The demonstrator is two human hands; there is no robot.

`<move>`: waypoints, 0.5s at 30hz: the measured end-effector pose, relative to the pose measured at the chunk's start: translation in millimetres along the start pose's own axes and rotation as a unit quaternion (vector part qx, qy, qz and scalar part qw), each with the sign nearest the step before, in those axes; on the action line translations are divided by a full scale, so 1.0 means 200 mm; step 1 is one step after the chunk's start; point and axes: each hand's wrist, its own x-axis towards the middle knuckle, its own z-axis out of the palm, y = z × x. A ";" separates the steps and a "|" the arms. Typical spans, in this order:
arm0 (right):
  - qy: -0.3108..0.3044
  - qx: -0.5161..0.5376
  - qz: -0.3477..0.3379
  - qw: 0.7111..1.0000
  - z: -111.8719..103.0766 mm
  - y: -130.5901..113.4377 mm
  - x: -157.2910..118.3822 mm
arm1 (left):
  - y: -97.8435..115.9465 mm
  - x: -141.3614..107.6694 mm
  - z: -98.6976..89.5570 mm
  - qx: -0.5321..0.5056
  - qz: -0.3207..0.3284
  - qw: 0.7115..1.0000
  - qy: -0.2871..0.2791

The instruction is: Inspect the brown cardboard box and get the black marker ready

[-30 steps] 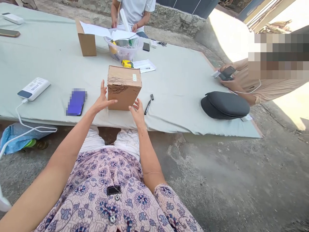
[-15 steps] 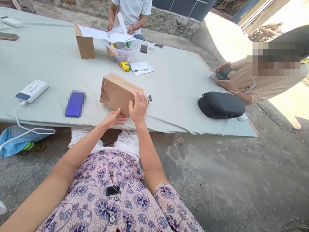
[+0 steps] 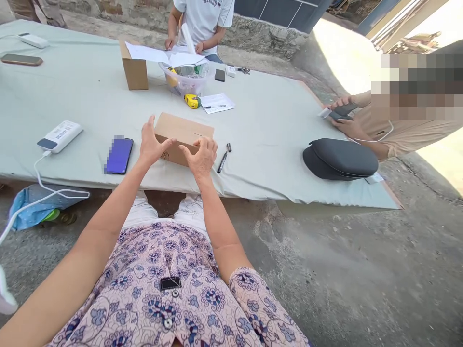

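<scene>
A brown cardboard box point(image 3: 183, 137) lies flat on the sheeted table, directly in front of me. My right hand point(image 3: 200, 156) rests on its top near edge, fingers laid over the cardboard without a clear grip. My left hand point(image 3: 152, 143) is raised at the box's left side, fingers apart, with the thumb reaching toward the box's top. A black marker point(image 3: 222, 163) and its cap point(image 3: 228, 147) lie just right of the box. A blue-screened phone point(image 3: 118, 155) lies to the left.
A pale green sheet point(image 3: 253, 144) covers the table. On it are a white power bank point(image 3: 60, 136), a plastic bowl point(image 3: 184, 79), a yellow tape measure point(image 3: 192, 101), papers, another box point(image 3: 134, 70) and a black cushion point(image 3: 340, 159). A co-worker's hands point(image 3: 343, 115) hold a dark object at right.
The box has gone from standing on end, through a tilt, to lying flat. My left hand has lifted off it, while my right hand stays on top.
</scene>
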 end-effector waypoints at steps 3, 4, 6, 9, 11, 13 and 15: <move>0.022 -0.015 0.035 0.999 0.03 -0.01 0.02 | -0.06 0.00 0.09 0.018 -0.048 0.998 -0.029; 0.024 -0.013 0.032 0.999 0.03 0.01 0.03 | -0.06 -0.01 0.11 0.026 -0.056 0.998 -0.025; 0.023 0.008 0.005 1.000 0.03 0.06 0.05 | -0.06 -0.04 0.13 0.045 -0.060 0.997 -0.016; 0.008 0.074 -0.052 0.996 0.01 0.16 0.08 | -0.04 -0.09 0.12 0.077 -0.061 0.995 -0.016; -0.002 0.121 -0.083 0.989 -0.02 0.22 0.09 | -0.03 -0.11 0.11 0.099 -0.059 0.993 -0.020; -0.009 0.160 -0.103 0.982 -0.05 0.27 0.10 | -0.04 -0.11 0.09 0.115 -0.049 0.992 -0.029; -0.012 0.192 -0.109 0.975 -0.07 0.30 0.10 | -0.06 -0.11 0.07 0.123 -0.033 0.991 -0.044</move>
